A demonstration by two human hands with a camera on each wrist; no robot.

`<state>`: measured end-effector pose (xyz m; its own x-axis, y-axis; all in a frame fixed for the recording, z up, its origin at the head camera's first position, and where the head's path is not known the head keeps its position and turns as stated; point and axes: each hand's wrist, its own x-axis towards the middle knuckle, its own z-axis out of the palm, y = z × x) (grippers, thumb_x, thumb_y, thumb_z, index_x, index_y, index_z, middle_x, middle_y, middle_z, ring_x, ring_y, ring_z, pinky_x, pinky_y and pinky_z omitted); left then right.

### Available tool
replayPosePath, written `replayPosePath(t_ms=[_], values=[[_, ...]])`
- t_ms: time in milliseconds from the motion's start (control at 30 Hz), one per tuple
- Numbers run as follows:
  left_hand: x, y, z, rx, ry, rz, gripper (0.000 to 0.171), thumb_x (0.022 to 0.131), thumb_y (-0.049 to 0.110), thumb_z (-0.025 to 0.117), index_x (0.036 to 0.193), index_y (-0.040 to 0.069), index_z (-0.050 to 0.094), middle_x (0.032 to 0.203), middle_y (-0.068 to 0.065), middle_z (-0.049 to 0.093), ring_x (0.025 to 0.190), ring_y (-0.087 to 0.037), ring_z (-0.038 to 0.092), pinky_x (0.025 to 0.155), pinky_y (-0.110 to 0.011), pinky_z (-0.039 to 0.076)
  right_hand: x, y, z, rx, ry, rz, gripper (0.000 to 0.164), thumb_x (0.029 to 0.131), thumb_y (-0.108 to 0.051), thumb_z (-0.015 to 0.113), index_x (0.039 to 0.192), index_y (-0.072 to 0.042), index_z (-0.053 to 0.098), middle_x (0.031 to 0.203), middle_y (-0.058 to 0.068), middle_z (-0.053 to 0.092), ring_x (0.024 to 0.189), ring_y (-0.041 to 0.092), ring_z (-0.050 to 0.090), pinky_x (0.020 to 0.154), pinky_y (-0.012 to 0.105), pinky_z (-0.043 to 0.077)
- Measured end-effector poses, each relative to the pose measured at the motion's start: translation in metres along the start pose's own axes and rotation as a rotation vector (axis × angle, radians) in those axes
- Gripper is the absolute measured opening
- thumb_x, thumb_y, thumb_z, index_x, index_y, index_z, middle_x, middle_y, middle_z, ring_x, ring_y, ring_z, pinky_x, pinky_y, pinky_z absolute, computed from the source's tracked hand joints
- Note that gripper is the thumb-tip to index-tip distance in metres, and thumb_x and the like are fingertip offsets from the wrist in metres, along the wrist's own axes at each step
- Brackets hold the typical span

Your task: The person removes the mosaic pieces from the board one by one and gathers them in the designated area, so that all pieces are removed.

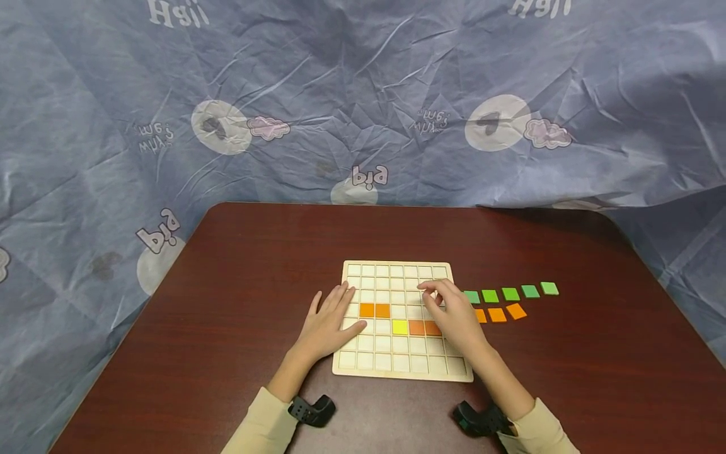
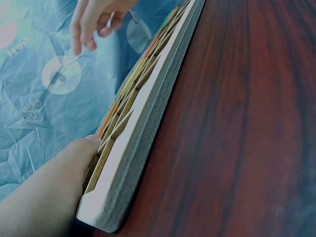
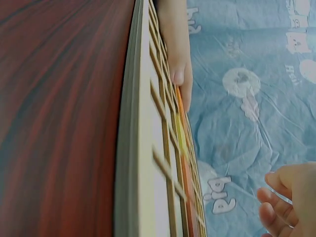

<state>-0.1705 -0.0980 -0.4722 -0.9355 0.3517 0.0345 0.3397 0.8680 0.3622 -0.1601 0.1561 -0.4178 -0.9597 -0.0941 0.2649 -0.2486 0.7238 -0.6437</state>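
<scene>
A wooden grid board (image 1: 401, 364) lies on the table, divided into square cells. My left hand (image 1: 329, 321) rests on its left edge, fingers spread and thumb over the frame. Two orange tiles (image 1: 374, 310) sit side by side in one row, close to that hand. One row nearer, a yellow tile (image 1: 399, 327) adjoins two darker orange tiles (image 1: 416, 328). Over the board's right side hovers my right hand (image 1: 460, 321), fingers loosely bent. In the right wrist view no tile shows between the fingertips (image 3: 267, 212) of this hand, which is raised off the board.
Right of the board lies a row of several green tiles (image 1: 510, 294). Nearer me is a row of orange tiles (image 1: 496, 314), partly hidden by my right hand. Black bands (image 1: 312, 411) are on both wrists. A patterned blue cloth (image 1: 363, 94) hangs behind the brown table (image 1: 272, 252).
</scene>
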Motion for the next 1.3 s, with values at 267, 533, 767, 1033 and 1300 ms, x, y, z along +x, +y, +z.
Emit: replayPosePath(t_ms=[267, 533, 767, 1033, 1300], values=[[0.0, 0.001, -0.001, -0.007, 0.013, -0.004, 0.077, 0.086, 0.062, 0.038, 0.147, 0.019, 0.019, 0.154, 0.001, 0.015, 0.141, -0.016, 0.018, 0.113, -0.048, 0.003, 0.008, -0.015, 0.02, 0.041, -0.021, 0.002, 0.015, 0.089, -0.019, 0.056, 0.102, -0.018, 0.065, 0.086, -0.004, 0.057, 0.068, 0.009, 0.046, 0.053, 0.02, 0.036], [0.0, 0.002, 0.001, -0.017, 0.027, -0.013, 0.076, 0.086, 0.061, 0.039, 0.146, 0.018, 0.021, 0.153, -0.001, 0.018, 0.14, -0.017, 0.02, 0.113, -0.048, 0.003, 0.006, -0.017, 0.043, 0.091, -0.045, 0.001, 0.014, 0.089, -0.017, 0.056, 0.1, -0.017, 0.065, 0.087, -0.005, 0.058, 0.069, 0.008, 0.047, 0.058, 0.021, 0.038], [0.0, 0.002, 0.0, -0.018, 0.027, -0.007, 0.076, 0.086, 0.061, 0.039, 0.146, 0.018, 0.022, 0.153, -0.001, 0.018, 0.14, -0.017, 0.02, 0.113, -0.048, 0.003, 0.006, -0.012, 0.055, 0.116, 0.0, -0.025, 0.013, 0.088, -0.015, 0.057, 0.096, -0.015, 0.067, 0.082, -0.006, 0.058, 0.065, 0.007, 0.046, 0.057, 0.02, 0.038], [0.0, 0.002, -0.002, -0.017, 0.028, -0.003, 0.076, 0.086, 0.062, 0.039, 0.146, 0.019, 0.02, 0.153, 0.0, 0.016, 0.14, -0.017, 0.019, 0.113, -0.048, 0.003, 0.004, -0.005, 0.061, 0.109, -0.016, -0.03, 0.013, 0.086, -0.015, 0.059, 0.096, -0.018, 0.066, 0.09, -0.004, 0.06, 0.074, 0.006, 0.05, 0.067, 0.023, 0.043], [-0.001, 0.003, -0.002, -0.025, 0.013, -0.006, 0.076, 0.086, 0.061, 0.039, 0.146, 0.018, 0.021, 0.153, 0.0, 0.017, 0.14, -0.017, 0.019, 0.113, -0.048, 0.002, 0.002, -0.005, 0.061, 0.029, -0.067, -0.016, 0.02, 0.084, -0.021, 0.064, 0.103, -0.017, 0.066, 0.102, -0.001, 0.06, 0.08, 0.01, 0.052, 0.073, 0.029, 0.036]])
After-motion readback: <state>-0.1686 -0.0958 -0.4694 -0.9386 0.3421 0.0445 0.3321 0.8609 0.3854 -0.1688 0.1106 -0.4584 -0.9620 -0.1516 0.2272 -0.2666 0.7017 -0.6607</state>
